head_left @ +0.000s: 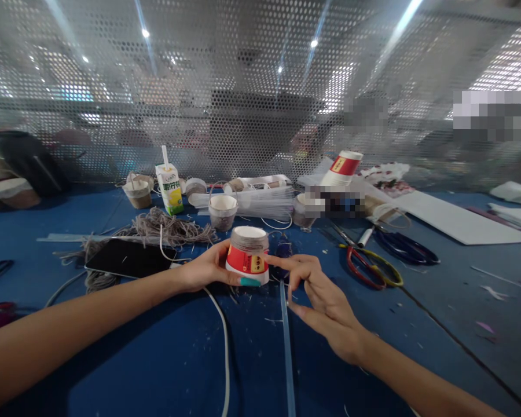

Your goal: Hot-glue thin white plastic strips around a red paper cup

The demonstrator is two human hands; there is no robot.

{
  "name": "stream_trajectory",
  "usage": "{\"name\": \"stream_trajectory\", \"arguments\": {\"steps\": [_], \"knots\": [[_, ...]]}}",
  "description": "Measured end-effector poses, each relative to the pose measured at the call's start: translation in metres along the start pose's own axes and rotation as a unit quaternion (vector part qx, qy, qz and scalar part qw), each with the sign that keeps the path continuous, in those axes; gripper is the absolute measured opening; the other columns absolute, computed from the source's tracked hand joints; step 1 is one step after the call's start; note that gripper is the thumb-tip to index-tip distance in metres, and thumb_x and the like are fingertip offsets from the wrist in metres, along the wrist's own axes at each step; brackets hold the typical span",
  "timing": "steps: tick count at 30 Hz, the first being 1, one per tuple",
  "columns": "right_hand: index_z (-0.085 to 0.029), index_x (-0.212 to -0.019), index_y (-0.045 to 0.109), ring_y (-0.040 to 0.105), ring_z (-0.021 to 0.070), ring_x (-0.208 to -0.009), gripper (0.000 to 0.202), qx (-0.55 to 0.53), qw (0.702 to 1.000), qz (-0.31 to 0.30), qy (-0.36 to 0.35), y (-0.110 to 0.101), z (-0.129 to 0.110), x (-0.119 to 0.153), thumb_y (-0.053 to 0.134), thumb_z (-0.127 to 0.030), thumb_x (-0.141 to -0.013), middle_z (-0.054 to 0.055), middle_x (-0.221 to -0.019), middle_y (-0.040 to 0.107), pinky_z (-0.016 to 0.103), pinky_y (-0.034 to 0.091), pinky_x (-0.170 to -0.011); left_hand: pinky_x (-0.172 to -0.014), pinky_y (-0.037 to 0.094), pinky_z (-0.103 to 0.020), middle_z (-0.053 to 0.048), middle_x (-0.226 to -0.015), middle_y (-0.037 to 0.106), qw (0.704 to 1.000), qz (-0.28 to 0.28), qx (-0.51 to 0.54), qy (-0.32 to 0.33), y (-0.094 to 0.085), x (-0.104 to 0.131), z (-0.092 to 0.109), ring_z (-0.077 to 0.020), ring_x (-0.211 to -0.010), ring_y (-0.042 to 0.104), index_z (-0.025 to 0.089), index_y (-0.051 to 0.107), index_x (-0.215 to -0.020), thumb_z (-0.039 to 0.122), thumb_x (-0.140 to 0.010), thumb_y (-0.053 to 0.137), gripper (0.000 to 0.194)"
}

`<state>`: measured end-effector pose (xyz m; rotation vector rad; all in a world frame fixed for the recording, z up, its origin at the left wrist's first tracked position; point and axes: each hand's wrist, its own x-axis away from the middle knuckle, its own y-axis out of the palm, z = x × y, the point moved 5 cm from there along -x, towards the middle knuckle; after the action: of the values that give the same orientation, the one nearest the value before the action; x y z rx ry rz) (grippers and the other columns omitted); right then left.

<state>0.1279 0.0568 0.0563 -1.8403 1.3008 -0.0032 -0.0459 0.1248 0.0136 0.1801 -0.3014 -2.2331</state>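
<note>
My left hand (pixel 215 267) is closed around a red and white paper cup (pixel 245 260), gripping it from the left side. Grey cord is wound around the upper part of this cup, below its white top. A teal patch shows at the tip of my left thumb. My right hand (pixel 325 301) holds nothing; its index finger reaches out to the right side of the cup and appears to touch it, with the thumb apart. Just behind the cup lies a dark blue tool (pixel 284 255), partly hidden, and a long translucent stick (pixel 287 347) runs from it towards me.
Left are a phone (pixel 130 258), grey cord (pixel 169 227) and a drink carton (pixel 170 188). Behind stand a cord-wrapped cup (pixel 223 211), clear sticks (pixel 260 201) and stacked cups (pixel 342 168). Scissors (pixel 373 269) lie right. A white cable (pixel 226 353) crosses the blue table.
</note>
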Motion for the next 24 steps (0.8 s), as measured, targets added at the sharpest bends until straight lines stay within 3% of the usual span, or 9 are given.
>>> {"name": "stream_trajectory", "arguments": {"steps": [6, 9, 11, 13, 15, 17, 21, 24], "knots": [[-0.022, -0.076, 0.047, 0.056, 0.0288, -0.113, 0.011, -0.125, 0.983, 0.133, 0.020, -0.012, 0.017, 0.000, 0.046, -0.012, -0.080, 0.010, -0.111, 0.065, 0.049, 0.044, -0.090, -0.094, 0.046, -0.043, -0.010, -0.107, 0.070, 1.000, 0.003, 0.021, 0.006, -0.002, 0.000, 0.000, -0.0258, -0.100, 0.065, 0.015, 0.059, -0.109, 0.011, -0.051, 0.081, 0.062], [-0.023, -0.079, 0.049, 0.061, 0.0274, -0.102, 0.010, -0.124, 0.976, 0.182, -0.001, -0.018, 0.019, 0.001, 0.046, -0.013, -0.082, 0.007, -0.104, 0.065, 0.049, 0.045, -0.088, -0.097, 0.044, -0.046, -0.011, -0.108, 0.070, 1.000, 0.009, 0.007, 0.001, -0.001, 0.000, -0.001, -0.0264, -0.101, 0.065, 0.015, 0.058, -0.110, 0.013, -0.052, 0.082, 0.063], [-0.024, -0.082, 0.047, 0.059, 0.0262, -0.099, 0.011, -0.071, 0.987, 0.144, -0.023, -0.016, 0.013, 0.000, 0.048, -0.013, -0.080, 0.006, -0.107, 0.065, 0.048, 0.046, -0.084, -0.097, 0.044, -0.047, -0.011, -0.109, 0.069, 1.000, 0.018, -0.006, 0.002, 0.000, -0.001, -0.001, -0.0268, -0.102, 0.065, 0.015, 0.056, -0.110, 0.014, -0.052, 0.083, 0.064], [-0.025, -0.082, 0.046, 0.055, 0.0265, -0.100, 0.015, 0.014, 0.997, 0.058, -0.053, -0.008, 0.002, -0.002, 0.048, -0.012, -0.076, 0.005, -0.117, 0.064, 0.048, 0.046, -0.083, -0.096, 0.045, -0.048, -0.011, -0.111, 0.068, 0.999, 0.031, -0.019, 0.007, 0.001, -0.001, -0.002, -0.0274, -0.104, 0.064, 0.016, 0.055, -0.110, 0.013, -0.051, 0.083, 0.066], [-0.025, -0.083, 0.045, 0.050, 0.0269, -0.104, 0.020, 0.097, 0.993, -0.022, -0.071, 0.002, -0.008, -0.001, 0.048, -0.009, -0.071, 0.003, -0.129, 0.059, 0.049, 0.045, -0.084, -0.096, 0.045, -0.047, -0.011, -0.114, 0.067, 0.999, 0.039, -0.031, 0.014, 0.003, -0.001, -0.002, -0.0283, -0.108, 0.062, 0.016, 0.054, -0.112, 0.011, -0.050, 0.083, 0.069], [-0.026, -0.086, 0.045, 0.047, 0.0266, -0.108, 0.027, 0.144, 0.985, -0.065, -0.072, 0.008, -0.015, 0.000, 0.047, -0.006, -0.068, 0.002, -0.137, 0.053, 0.049, 0.044, -0.087, -0.096, 0.045, -0.046, -0.011, -0.117, 0.065, 0.998, 0.036, -0.047, 0.023, 0.004, -0.001, -0.001, -0.0290, -0.112, 0.060, 0.017, 0.052, -0.113, 0.010, -0.050, 0.083, 0.071], [-0.027, -0.092, 0.043, 0.043, 0.0267, -0.113, 0.033, 0.169, 0.981, -0.064, -0.074, 0.011, -0.017, 0.000, 0.046, -0.004, -0.068, 0.002, -0.139, 0.051, 0.050, 0.044, -0.089, -0.096, 0.045, -0.046, -0.012, -0.117, 0.065, 0.996, 0.037, -0.071, 0.030, 0.005, 0.001, 0.000, -0.0291, -0.112, 0.060, 0.016, 0.053, -0.112, 0.010, -0.051, 0.082, 0.068], [-0.028, -0.090, 0.043, 0.042, 0.0284, -0.112, 0.029, 0.170, 0.981, -0.034, -0.083, 0.009, -0.014, 0.001, 0.046, -0.006, -0.071, 0.002, -0.131, 0.057, 0.050, 0.045, -0.088, -0.094, 0.047, -0.043, -0.006, -0.109, 0.069, 0.997, 0.043, -0.060, 0.025, 0.005, 0.002, 0.001, -0.0261, -0.106, 0.063, 0.019, 0.055, -0.110, 0.010, -0.055, 0.080, 0.062]]}}
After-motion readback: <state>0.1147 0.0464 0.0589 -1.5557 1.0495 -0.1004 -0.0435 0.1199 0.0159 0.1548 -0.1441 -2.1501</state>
